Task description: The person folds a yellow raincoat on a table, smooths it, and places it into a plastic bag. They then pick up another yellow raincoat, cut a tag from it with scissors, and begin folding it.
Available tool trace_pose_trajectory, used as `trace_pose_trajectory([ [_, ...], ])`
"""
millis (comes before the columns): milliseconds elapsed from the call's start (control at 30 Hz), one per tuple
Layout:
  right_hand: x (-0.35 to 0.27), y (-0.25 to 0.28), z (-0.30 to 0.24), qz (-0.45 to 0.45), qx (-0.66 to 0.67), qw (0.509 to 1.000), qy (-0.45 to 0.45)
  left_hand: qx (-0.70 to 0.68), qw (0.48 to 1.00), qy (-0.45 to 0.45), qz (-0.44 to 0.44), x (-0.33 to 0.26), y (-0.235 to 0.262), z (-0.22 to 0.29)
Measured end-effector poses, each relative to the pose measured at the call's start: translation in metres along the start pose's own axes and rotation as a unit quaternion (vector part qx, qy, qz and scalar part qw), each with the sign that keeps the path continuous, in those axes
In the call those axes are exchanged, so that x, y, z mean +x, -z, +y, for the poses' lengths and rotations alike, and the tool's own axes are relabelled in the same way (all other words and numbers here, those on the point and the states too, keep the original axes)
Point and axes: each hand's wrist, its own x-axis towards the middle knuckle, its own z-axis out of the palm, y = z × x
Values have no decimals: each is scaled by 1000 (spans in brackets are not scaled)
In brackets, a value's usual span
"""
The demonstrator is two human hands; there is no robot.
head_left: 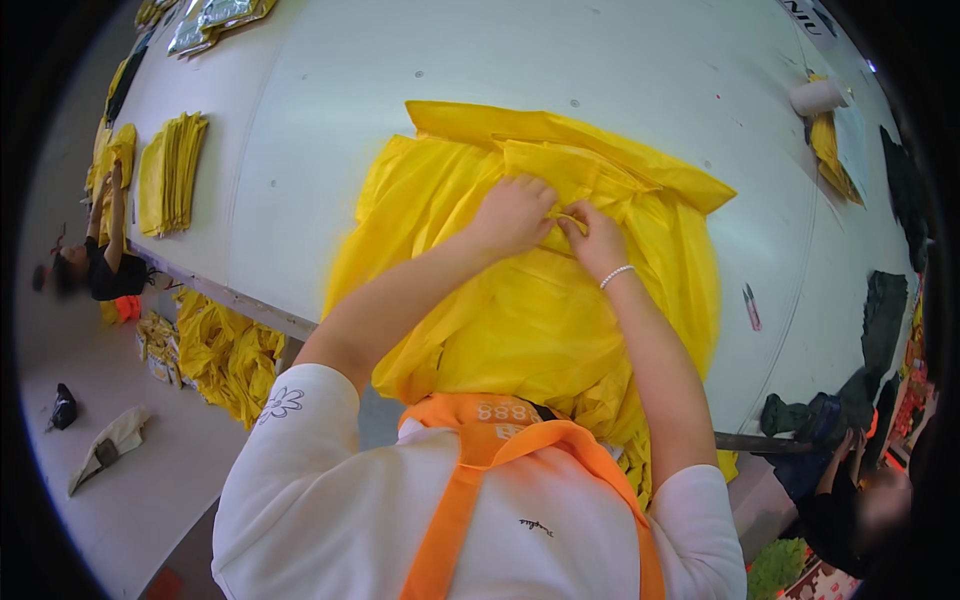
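Observation:
A large yellow garment (520, 320) of thin, shiny cloth lies spread and creased on the pale table, its near part hanging over the edge against me. Across its far end runs a wide flat strip of the same cloth (560, 130). My left hand (515, 213) rests on the garment with its fingers curled into the folds. Just beside it, my right hand (597, 242) pinches a small fold of the yellow cloth between thumb and fingers. The two hands nearly meet at this fold. What lies beneath the left fingertips is hidden.
Small thread snips (751, 307) lie right of the garment. Folded yellow pieces (172, 175) are stacked at left, near bagged packs (220, 18). A white roll (818, 97) sits far right. Yellow cloth (230, 350) is heaped below the table's left edge. Other people work at both sides.

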Motion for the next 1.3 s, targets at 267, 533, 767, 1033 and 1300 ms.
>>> trace_pose_trajectory([
  [267,-13,7,-36,163,-223,942,192,-110,991,-20,-73,-23,-31,-21],
  [533,26,11,0,57,-75,995,38,-143,989,4,34,9,-7,-16],
  [767,12,6,-18,206,-259,917,221,-106,994,25,-31,9,-25,-28],
  [1033,52,25,-14,78,-157,982,66,-97,993,41,47,42,-19,-26],
  [1300,31,4,-27,240,-308,896,214,-200,946,251,-45,70,-17,-51],
])
